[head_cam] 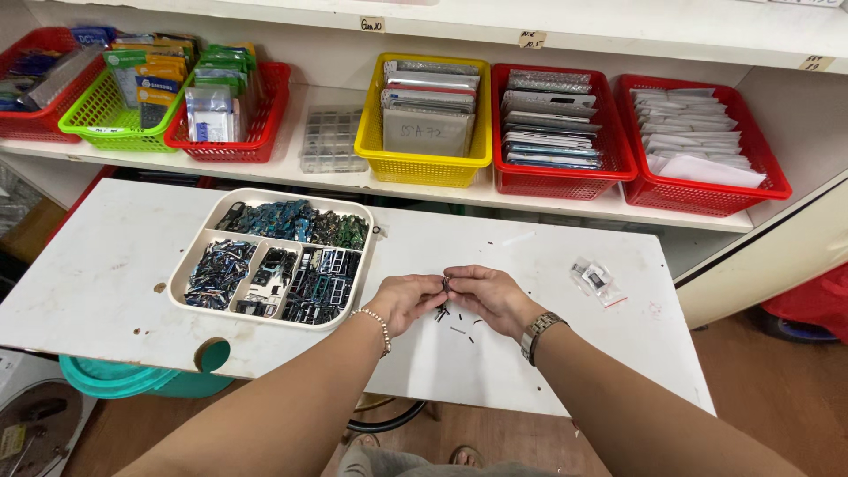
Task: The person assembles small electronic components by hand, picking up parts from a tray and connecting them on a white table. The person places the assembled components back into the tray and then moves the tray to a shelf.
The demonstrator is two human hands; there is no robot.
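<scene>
My left hand and my right hand meet over the white table, fingertips pinched together on a tiny dark metal part. A bead bracelet is on the left wrist, a metal watch on the right. Below the fingers lie a few small black pieces loose on the table. To the left of my left hand sits a cream divided tray filled with several heaps of small dark and blue electronic parts.
A small clear bag with dark parts lies to the right. Behind, a shelf holds red baskets, a yellow basket, a green basket and a clear parts box. A teal basin is under the table.
</scene>
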